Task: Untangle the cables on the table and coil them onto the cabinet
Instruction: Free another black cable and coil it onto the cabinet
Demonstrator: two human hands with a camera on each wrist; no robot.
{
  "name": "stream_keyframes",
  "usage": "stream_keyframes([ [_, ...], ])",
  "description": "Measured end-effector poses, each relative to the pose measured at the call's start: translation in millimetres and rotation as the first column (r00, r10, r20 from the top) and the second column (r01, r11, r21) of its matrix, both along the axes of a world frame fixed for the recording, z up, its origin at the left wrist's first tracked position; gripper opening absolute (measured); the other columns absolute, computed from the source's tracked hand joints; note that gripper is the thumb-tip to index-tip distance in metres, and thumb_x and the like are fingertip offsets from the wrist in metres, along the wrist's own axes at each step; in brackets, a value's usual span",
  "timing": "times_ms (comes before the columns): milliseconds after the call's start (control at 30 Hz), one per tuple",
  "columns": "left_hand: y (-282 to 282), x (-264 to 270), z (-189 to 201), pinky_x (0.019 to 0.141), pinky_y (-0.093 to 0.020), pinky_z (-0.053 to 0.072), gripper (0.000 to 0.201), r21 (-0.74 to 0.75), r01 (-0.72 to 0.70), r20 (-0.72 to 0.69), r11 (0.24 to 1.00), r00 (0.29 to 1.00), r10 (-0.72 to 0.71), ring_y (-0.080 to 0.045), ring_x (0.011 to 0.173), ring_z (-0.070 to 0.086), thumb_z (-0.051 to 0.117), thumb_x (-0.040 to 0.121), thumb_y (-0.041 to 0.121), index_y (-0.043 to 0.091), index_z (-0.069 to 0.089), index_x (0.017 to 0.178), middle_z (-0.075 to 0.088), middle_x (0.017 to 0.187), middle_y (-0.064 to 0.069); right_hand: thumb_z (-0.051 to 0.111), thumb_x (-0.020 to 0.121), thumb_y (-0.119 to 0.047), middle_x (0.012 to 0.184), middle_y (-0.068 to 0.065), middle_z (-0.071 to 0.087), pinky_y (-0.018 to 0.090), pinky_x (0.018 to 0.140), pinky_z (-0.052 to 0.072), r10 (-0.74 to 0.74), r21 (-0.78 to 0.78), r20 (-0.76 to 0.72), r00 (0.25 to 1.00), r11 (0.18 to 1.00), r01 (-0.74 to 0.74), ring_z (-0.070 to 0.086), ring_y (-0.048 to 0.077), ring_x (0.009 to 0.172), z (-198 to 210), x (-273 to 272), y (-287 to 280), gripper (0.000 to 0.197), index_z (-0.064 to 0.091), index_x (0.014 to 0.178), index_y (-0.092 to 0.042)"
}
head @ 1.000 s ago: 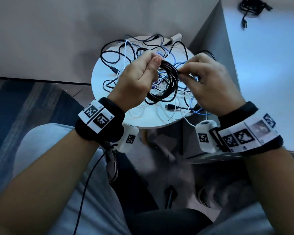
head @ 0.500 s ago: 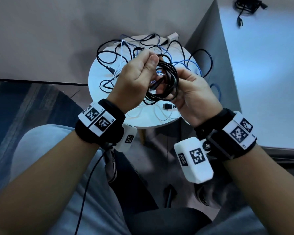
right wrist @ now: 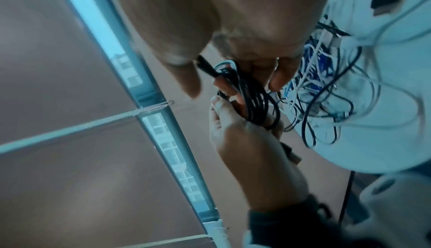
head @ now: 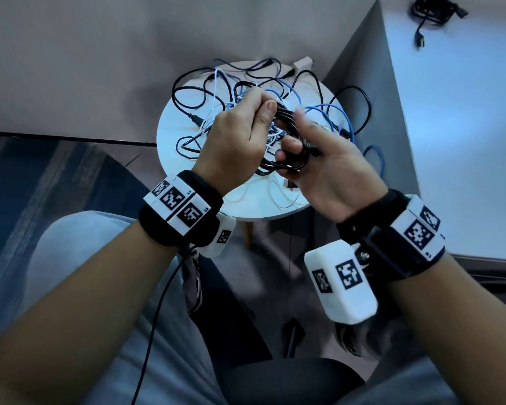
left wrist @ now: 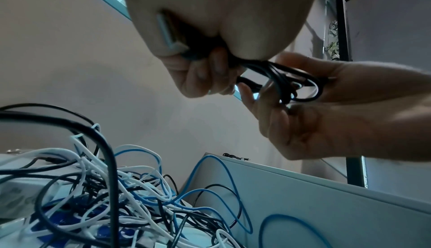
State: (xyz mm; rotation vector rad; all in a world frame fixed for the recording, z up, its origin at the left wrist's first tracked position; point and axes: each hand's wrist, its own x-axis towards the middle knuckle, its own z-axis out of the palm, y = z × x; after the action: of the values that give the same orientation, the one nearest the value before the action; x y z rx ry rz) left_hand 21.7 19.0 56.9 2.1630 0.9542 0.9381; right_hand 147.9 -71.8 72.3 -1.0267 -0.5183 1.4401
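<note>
Item: thin black rubber-sheathed cable, wound into a small multi-loop coil (head: pixel 287 159). Location: held in the air at centre frame of the head view, above the round white tabletop (head: pixel 170 147).

Left hand (head: pixel 234 147): fingers curled, thumb pressed down, clamped on the upper side of the coil. The left wrist view shows a metal-tipped flat connector (left wrist: pixel 168 31) tucked under the palm.

Right hand (head: pixel 333 173): fingers curled around the lower loops. In the right wrist view, the thumb and forefinger appear to pinch a black plug end (right wrist: pixel 206 67).

Remaining stock: tangle of black, white and blue cables (head: pixel 246 92) on the tabletop, upper centre. One blue loop (head: pixel 374 162) hangs over the table's right edge against the pale grey cabinet side (head: pixel 374 83).

Destination: flat white cabinet top (head: pixel 450 112), right of frame; one black bundle (head: pixel 430 10) already lies at its upper right corner.

Handling note (judgement): keep the left-hand clamp firm so loops stay equal. Let the right hand tuck the free end through or around the bundle. Check that no strand trails into the pile before lifting the coil across.
</note>
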Motion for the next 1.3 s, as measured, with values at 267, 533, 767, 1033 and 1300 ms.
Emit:
stream_keyframes([
  [267,6.1,-1.8,-2.8,0.052,-0.015,0.030,0.025,0.024,-0.031,-0.090,0.999,0.995,0.033,-0.006,0.052,0.045,0.048,0.105,0.026,0.010,0.059,0.088,0.043,0.053,0.006,0.051,0.099,-0.026,0.123,0.008,0.067,0.052,0.092,0.054,0.113,-0.079,0.912,0.395,0.992,-0.101,0.070,0.026,0.102,-12.3,7.1,-0.6,0.060,0.030,0.155,-0.018],
  [533,20.8,-6.8,5.6,0.050,-0.032,0.035,0.044,-0.122,0.166,-0.053,0.978,0.983,-0.174,-0.017,0.052,0.045,0.047,0.104,0.042,0.008,0.068,0.087,0.054,0.064,-0.017,0.047,0.103,0.001,0.101,0.002,0.074,0.044,0.090,0.058,0.127,0.005,0.789,0.602,0.977,-0.212,0.076,0.019,0.087,19.4,41.5,-6.2,0.041,0.049,0.138,-0.021],
  [767,27.5,-18.8,19.0,0.046,-0.026,0.027,0.032,-0.366,0.316,0.088,0.875,0.948,-0.306,-0.013,0.051,0.042,0.055,0.102,0.027,0.006,0.070,0.085,0.056,0.059,0.003,0.046,0.103,0.000,0.115,0.010,0.072,0.039,0.093,0.057,0.241,-0.026,0.736,0.633,0.944,-0.329,0.075,0.024,0.094,26.6,53.6,-12.5,0.046,0.042,0.148,-0.006],
  [1033,27.6,-20.0,10.2,0.052,-0.013,0.034,0.012,-0.423,0.391,0.152,0.817,0.920,-0.361,-0.004,0.055,0.043,0.058,0.102,0.012,0.015,0.067,0.109,0.054,0.084,-0.002,0.061,0.097,-0.006,0.085,-0.001,0.076,0.037,0.084,0.059,0.011,0.102,0.703,0.711,0.988,-0.116,0.074,0.017,0.082,23.0,64.2,-9.3,0.038,0.057,0.134,-0.006],
  [1300,12.1,-2.3,2.6,0.061,-0.032,0.061,0.012,-0.530,0.313,0.402,0.788,0.911,-0.091,-0.022,0.062,0.071,0.059,0.101,0.014,0.009,0.063,0.111,0.071,0.090,-0.006,0.055,0.101,-0.027,0.101,0.006,0.072,0.036,0.086,0.054,-0.082,-0.006,0.200,0.976,0.996,0.085,0.069,0.021,0.092,4.2,35.3,3.0,0.019,0.067,0.105,-0.013],
])
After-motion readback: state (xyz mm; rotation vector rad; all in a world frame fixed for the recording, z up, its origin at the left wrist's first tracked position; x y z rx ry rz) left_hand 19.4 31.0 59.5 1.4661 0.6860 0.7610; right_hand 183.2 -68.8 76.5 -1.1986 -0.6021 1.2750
